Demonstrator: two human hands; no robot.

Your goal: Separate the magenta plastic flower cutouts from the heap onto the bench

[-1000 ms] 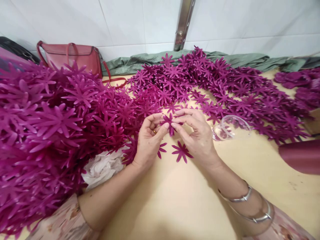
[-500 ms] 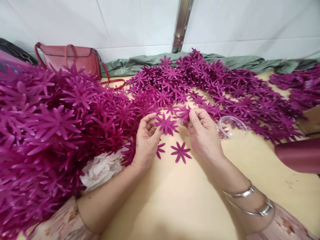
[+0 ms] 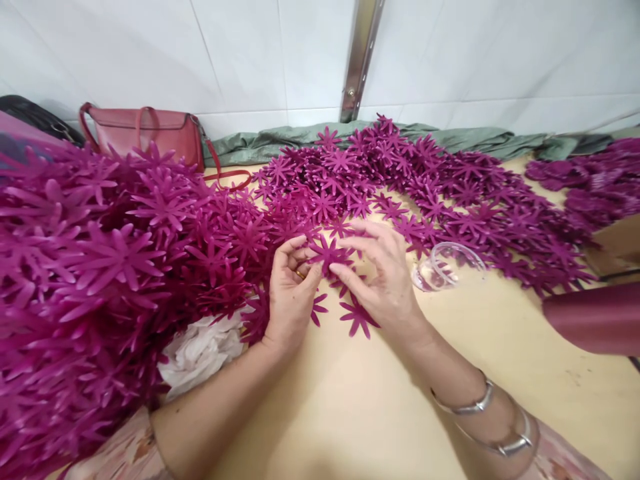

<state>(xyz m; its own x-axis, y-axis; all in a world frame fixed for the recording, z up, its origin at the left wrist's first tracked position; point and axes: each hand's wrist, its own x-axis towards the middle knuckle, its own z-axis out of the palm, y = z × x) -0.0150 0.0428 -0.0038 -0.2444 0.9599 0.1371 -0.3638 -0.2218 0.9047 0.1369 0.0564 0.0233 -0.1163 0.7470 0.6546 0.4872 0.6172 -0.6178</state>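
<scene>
Both hands meet over the middle of the tan table [image 3: 350, 413]. My left hand [image 3: 290, 293] and my right hand [image 3: 383, 280] pinch the same magenta star-shaped flower piece [image 3: 327, 252] between thumbs and fingertips. Just below the hands, two loose flower pieces [image 3: 356, 317] lie flat on the table. A tall heap of the same flower pieces [image 3: 100, 267] fills the left side. A flatter spread of flower pieces [image 3: 425, 180] runs across the back.
A clear plastic cup [image 3: 445, 265] lies on its side right of my right hand. A red handbag [image 3: 145, 130] leans on the white tiled wall. Crumpled white paper [image 3: 200, 347] sits under the heap. A dark red roll [image 3: 595, 320] lies at the right edge.
My right hand, which was apart and holding a separate piece, has come back to the left hand. Both now pinch one flower piece together. The view shifted slightly.
</scene>
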